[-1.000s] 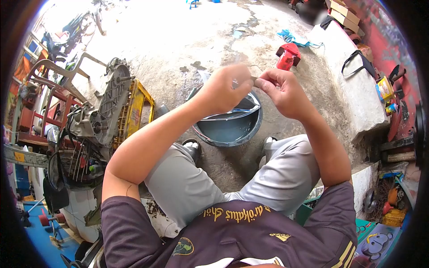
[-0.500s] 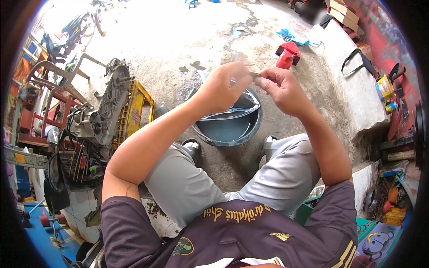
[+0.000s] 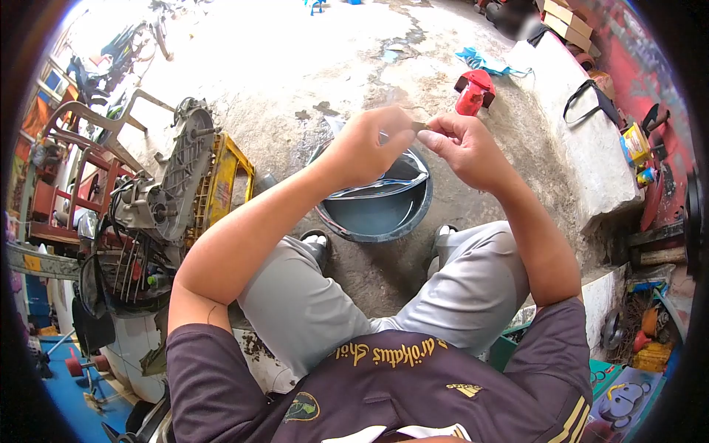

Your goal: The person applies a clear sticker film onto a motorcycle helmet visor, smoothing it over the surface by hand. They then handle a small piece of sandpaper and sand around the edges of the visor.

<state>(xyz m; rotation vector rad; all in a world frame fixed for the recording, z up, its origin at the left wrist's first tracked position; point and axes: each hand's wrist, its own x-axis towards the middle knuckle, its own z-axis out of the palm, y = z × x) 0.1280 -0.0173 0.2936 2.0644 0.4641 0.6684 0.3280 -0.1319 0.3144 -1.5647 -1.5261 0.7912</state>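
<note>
My left hand (image 3: 371,144) and my right hand (image 3: 467,151) meet above a dark tub (image 3: 373,230). Both have their fingers pinched around a small dark, flat piece (image 3: 419,126), too small to name and partly covered by the fingertips. Beneath my hands, the tub holds water. A dark, shiny strip with pale edges (image 3: 384,186) lies across it, and its far part is hidden behind my left hand and forearm.
A metal engine casing (image 3: 196,155) leans by a yellow crate (image 3: 225,181) on the left. Ahead to the right are a red object (image 3: 473,92) and a blue cloth (image 3: 484,60) on the concrete floor. A white ledge (image 3: 583,148) runs along the right.
My hands stay almost in place over the tub, with only a slight shift of the fingers around the small piece. Nothing else has visibly moved.
</note>
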